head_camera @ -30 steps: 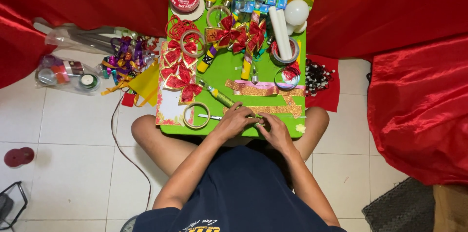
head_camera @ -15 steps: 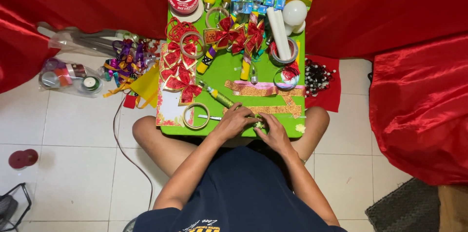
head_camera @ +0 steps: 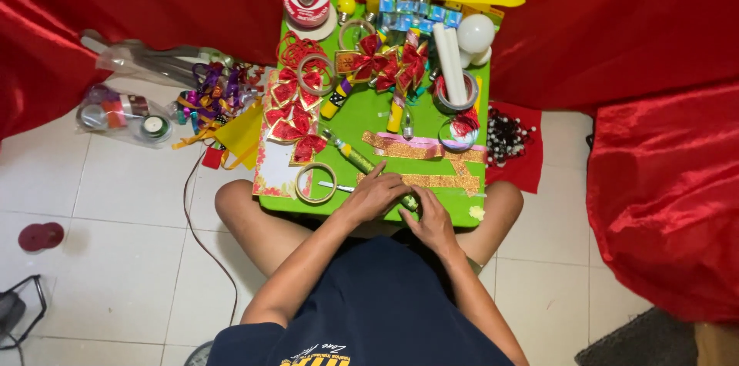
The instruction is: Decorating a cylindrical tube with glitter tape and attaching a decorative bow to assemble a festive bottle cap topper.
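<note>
hands at near edge of green table: left hand and right hand both grasping what looks like a glittery green tube, gold ribbon strip just beside.

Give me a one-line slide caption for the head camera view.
Seated person's left hand and right hand hold a slim green glittered stick over a small green craft table.
</note>
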